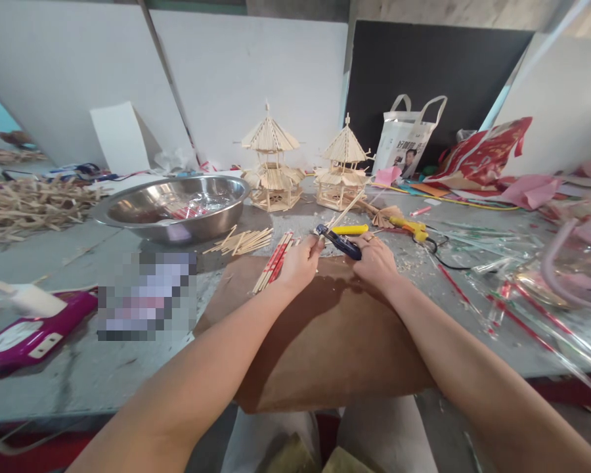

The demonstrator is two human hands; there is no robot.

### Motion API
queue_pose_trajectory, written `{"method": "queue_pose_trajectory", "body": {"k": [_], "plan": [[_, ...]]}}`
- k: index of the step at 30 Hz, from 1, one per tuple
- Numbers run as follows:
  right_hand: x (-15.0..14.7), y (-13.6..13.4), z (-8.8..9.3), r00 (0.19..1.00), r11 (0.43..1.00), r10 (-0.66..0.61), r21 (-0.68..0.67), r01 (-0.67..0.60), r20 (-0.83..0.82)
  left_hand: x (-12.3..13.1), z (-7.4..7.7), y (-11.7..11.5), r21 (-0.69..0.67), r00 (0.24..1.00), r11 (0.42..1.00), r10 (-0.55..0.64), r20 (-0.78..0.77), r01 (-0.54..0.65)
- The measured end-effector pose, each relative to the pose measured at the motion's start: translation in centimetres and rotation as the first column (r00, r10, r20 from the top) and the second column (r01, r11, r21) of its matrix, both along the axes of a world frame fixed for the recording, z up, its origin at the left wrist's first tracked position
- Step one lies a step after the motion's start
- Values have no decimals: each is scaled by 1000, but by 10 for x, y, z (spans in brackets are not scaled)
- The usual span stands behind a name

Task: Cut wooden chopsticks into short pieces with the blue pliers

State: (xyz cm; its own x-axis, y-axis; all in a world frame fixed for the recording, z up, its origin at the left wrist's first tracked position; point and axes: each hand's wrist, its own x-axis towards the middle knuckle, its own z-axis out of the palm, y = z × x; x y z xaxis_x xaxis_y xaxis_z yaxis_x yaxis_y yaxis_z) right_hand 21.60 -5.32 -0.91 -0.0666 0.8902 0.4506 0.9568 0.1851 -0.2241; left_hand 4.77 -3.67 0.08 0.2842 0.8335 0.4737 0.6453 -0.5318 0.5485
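Over the near edge of the worktable, my left hand [301, 261] is closed on thin wooden sticks [347, 210], which point up and to the right. My right hand [375, 258] grips dark blue pliers [343, 243], their jaws close beside the sticks and my left fingertips. Whether the jaws touch the sticks I cannot tell. Left of my left hand lies a bundle of red-patterned chopsticks [278, 259], with a pile of short cut sticks [249, 241] beyond it. A yellow-handled cutter [350, 230] rests just behind the pliers.
Two pagoda models of sticks [270, 141] [345, 148] stand at the back. A steel basin [177, 230] holds plastic wrappers. Brown board [335, 341] covers the front edge. A purple device [39, 335] lies left; plastic sleeves [546, 322] and a yellow glue gun [414, 228] lie right.
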Motion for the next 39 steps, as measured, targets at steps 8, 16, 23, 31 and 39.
{"method": "queue_pose_trajectory", "body": {"k": [8, 16, 23, 31, 39], "plan": [[5, 5, -3, 995, 985, 23, -168, -39, -96, -1, -1, 2, -42, 1000, 999, 25, 2, -25], [8, 5, 2, 646, 968, -86, -218, -127, -758, -10, 2, 11, 1, 901, 994, 97, 424, -107], [14, 5, 10, -79, 907, -130, -87, -413, -988, 1, -5, 5, -229, 980, 963, -106, 170, 144], [6, 5, 11, -105, 905, -165, -109, -411, -981, 24, -10, -25, -397, 915, 832, -399, 56, 387], [11, 7, 8, -68, 936, -119, -89, -341, -991, 21, 1, -31, -746, 829, 462, -517, 211, 479]]}}
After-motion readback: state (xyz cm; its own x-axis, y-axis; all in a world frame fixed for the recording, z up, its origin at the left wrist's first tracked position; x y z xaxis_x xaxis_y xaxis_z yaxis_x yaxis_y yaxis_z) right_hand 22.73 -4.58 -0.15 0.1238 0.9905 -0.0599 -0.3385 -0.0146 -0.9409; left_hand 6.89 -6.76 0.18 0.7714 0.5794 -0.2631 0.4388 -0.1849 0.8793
